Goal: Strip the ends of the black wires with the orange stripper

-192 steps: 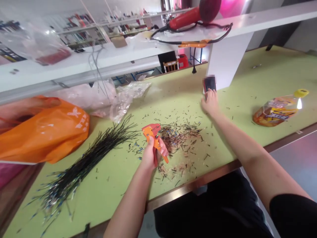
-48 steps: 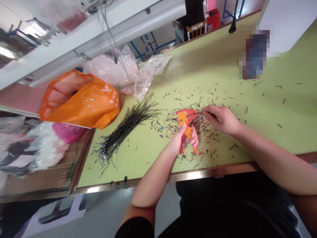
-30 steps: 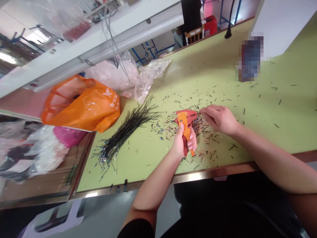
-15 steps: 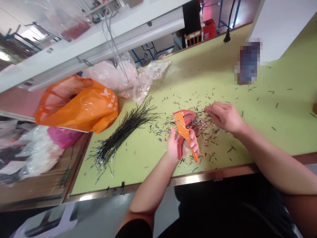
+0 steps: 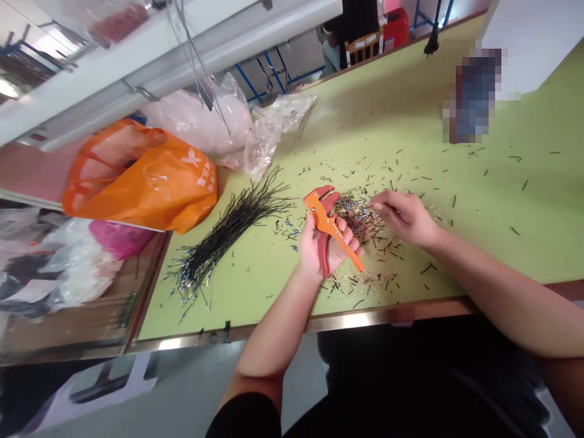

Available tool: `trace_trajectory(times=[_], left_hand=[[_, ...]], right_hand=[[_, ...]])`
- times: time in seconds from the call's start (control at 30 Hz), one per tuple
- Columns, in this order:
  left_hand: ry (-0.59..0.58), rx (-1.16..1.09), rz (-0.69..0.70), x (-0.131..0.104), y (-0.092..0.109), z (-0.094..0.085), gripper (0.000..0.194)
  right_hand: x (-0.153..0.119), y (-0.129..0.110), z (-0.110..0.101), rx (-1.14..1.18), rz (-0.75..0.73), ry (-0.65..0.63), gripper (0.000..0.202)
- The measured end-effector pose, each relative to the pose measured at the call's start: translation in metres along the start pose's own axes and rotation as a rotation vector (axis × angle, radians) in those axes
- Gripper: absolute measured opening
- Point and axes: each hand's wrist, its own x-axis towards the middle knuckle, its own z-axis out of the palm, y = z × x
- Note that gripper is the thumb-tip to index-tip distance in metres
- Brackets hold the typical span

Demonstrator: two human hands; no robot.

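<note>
My left hand (image 5: 311, 248) is wrapped around an orange and red wire stripper (image 5: 325, 220), held above the table with its jaws pointing away from me and the handles apart. My right hand (image 5: 407, 218) is closed in a pinch to the right of the tool. A thin dark wire (image 5: 369, 205) seems to poke out of its fingertips, mostly hidden by the fingers and the clutter behind. Beneath both hands lies a heap of short wire pieces (image 5: 358, 219). To the left rests a bundle of long black wires (image 5: 232, 228) with blue and bare tips at the near end.
An orange bag (image 5: 168, 182) and clear plastic bags (image 5: 269, 134) lie at the back left, below a white shelf (image 5: 255, 36). Dark offcuts are scattered over the green table (image 5: 479, 243). A black plug (image 5: 431, 44) hangs at the far edge. A person (image 5: 358, 21) sits beyond.
The wire stripper has turned and moved left, away from my right hand, and its handles have spread. The wire that reached toward its jaws now shows less. The whole view has shifted slightly.
</note>
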Motion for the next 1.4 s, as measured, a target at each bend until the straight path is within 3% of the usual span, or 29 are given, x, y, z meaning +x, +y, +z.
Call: trace_trajectory(times=[0.13,0.3,0.53,0.8,1.13,1.4], left_hand=[[-0.056,0.020,-0.069,-0.003,-0.005,0.000,0.076],[-0.147,0.038,-0.135,-0.006,-0.008,0.001,0.083],[-0.240,0.084,-0.133,-0.007,-0.009,0.007,0.077],[-0.256,0.070,-0.130,-0.008,-0.013,0.007,0.078],[-0.263,0.026,-0.117,-0.005,-0.011,0.007,0.076],[-0.270,0.076,-0.116,-0.006,-0.011,0.009,0.076]], right_hand=[[-0.003,-0.004,0.019,0.208,0.048,-0.085,0.022],[-0.003,-0.006,0.026,0.250,0.105,-0.174,0.027],[-0.005,-0.003,0.031,0.303,0.178,-0.140,0.030],[-0.004,-0.003,0.033,0.223,0.071,-0.173,0.028],[-0.008,0.003,0.029,0.087,-0.033,-0.070,0.020],[-0.009,0.004,0.032,0.052,-0.078,-0.122,0.019]])
